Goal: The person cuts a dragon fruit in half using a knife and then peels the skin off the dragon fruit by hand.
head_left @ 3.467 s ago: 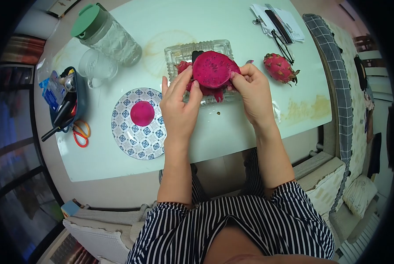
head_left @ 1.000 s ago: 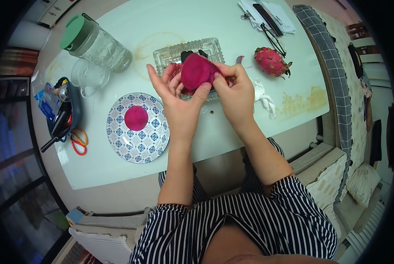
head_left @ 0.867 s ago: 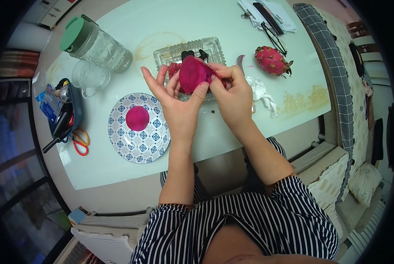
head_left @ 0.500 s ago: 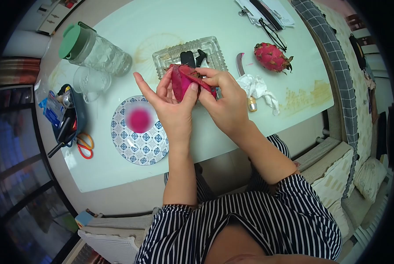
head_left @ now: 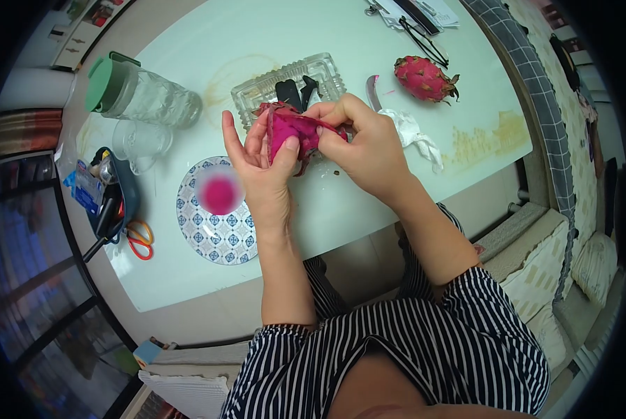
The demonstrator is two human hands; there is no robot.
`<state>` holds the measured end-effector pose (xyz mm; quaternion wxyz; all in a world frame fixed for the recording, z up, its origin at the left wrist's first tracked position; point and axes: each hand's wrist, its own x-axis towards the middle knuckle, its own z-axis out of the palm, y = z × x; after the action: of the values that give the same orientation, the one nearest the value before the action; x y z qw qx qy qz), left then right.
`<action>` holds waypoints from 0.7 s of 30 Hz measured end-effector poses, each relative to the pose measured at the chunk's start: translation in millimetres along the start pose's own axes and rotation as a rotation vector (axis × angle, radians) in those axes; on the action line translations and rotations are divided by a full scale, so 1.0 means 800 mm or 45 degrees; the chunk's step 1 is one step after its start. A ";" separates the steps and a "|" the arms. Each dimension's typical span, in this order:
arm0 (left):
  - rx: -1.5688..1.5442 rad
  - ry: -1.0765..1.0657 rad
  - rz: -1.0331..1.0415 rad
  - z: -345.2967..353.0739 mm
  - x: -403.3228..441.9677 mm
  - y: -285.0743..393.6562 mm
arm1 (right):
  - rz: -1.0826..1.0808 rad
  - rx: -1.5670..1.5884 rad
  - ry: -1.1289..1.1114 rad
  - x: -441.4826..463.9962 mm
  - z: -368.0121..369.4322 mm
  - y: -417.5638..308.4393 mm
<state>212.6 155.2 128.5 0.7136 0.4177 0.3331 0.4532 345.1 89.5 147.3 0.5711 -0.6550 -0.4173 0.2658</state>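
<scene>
Both hands hold a partly opened dragon fruit [head_left: 293,128] above the table, in front of the glass tray. Its scaly skin is folded back and a bright magenta inner side shows. My left hand [head_left: 265,160] grips its left side, thumb pressed on the magenta surface, index finger stretched out. At the right, my right hand [head_left: 360,143] pinches the skin's edge between thumb and fingers. Below and left lies a blue-patterned plate [head_left: 218,244] with a round magenta piece [head_left: 221,195], blurred in view. A whole dragon fruit [head_left: 426,78] rests at the upper right.
A ridged glass tray [head_left: 245,96] holds black items. Nearby are a curved knife [head_left: 373,93] and crumpled tissue [head_left: 414,136]. Leftward stand a green-lidded pitcher [head_left: 152,98], a glass mug [head_left: 142,143] and a blue basket [head_left: 128,202] beside scissors [head_left: 140,241]. Glasses [head_left: 424,43] lie far right.
My right hand has pulled the skin outward, so more of the magenta inner side shows. The gold-capped item by the tissue is now out of sight. The view has shifted slightly.
</scene>
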 end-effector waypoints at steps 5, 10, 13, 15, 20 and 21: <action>-0.088 -0.035 -0.060 -0.004 0.000 0.005 | 0.154 0.256 -0.086 0.006 -0.011 0.007; -0.165 -0.090 -0.127 -0.009 0.002 0.006 | 0.286 0.383 -0.227 0.015 -0.029 0.000; -0.175 -0.047 -0.084 -0.006 0.003 0.003 | 0.348 0.483 -0.257 0.017 -0.034 -0.003; -0.195 -0.043 -0.108 -0.005 0.004 0.003 | 0.379 0.528 -0.269 0.018 -0.035 0.001; -0.241 -0.053 -0.178 -0.009 0.006 0.002 | 0.462 0.824 -0.286 0.021 -0.036 0.013; -0.258 -0.058 -0.193 -0.011 0.007 0.001 | 0.462 0.827 -0.283 0.021 -0.037 0.013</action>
<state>206.9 163.0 125.2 0.7918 0.3273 0.2999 0.4195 380.9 88.4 145.4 0.6438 -0.4706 -0.2480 0.5500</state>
